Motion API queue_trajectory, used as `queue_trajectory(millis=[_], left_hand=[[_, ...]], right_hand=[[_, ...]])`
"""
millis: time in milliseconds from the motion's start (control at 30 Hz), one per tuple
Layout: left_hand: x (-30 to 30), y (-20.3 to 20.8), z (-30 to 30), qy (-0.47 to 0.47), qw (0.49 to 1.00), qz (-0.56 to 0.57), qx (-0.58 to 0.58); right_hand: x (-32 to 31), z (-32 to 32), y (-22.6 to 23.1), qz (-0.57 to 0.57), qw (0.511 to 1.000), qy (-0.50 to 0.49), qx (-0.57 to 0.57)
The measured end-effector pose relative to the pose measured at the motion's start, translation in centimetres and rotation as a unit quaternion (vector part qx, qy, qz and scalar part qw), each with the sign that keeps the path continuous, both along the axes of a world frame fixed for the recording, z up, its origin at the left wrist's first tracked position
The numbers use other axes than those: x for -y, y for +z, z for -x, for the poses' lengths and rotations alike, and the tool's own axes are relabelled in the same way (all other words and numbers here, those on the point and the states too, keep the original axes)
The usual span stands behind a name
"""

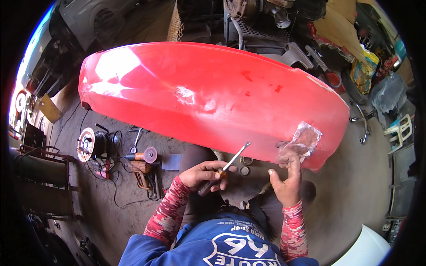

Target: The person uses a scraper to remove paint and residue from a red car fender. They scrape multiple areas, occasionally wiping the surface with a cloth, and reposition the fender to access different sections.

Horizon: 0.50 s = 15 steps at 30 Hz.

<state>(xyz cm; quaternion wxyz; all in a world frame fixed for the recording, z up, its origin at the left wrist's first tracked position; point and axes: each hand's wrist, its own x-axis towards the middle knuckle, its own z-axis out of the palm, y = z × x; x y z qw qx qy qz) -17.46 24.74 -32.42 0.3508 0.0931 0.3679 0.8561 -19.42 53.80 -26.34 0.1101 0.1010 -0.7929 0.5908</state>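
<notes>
A long red car body panel (213,93) lies across in front of me, with scuffed pale marks in its middle. Near its right end a crinkled silver foil-like patch (307,137) sits on the surface beside a greyish smear. My left hand (206,175) is closed round the dark handle of a screwdriver-like tool (234,158), its metal shaft pointing up and right to a forked tip. At the panel's lower edge, just below the patch, is my right hand (287,179), thumb apart and fingers raised. Its fingertips are slightly blurred, so contact with the panel is unclear.
On the floor at left lie a cable reel (91,144), an angle grinder (144,155) and loose cords. A small round tin lid (244,170) sits below the panel. A chrome pipe-like part (364,126) and a white plastic chair (401,132) stand at right.
</notes>
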Motion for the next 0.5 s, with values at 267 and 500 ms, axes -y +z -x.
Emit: queue_trajectory(millis=[267,500], left_hand=[[0.1,-0.1,0.9,-0.013,1.0,0.01,-0.008],[0.1,-0.3,0.8,-0.004,1.0,0.002,0.003]], right_hand=[[-0.2,-0.6,-1.7,0.087,0.99,-0.105,0.036],[-2.2,-1.3,-1.8,0.058,0.992,-0.066,0.086]])
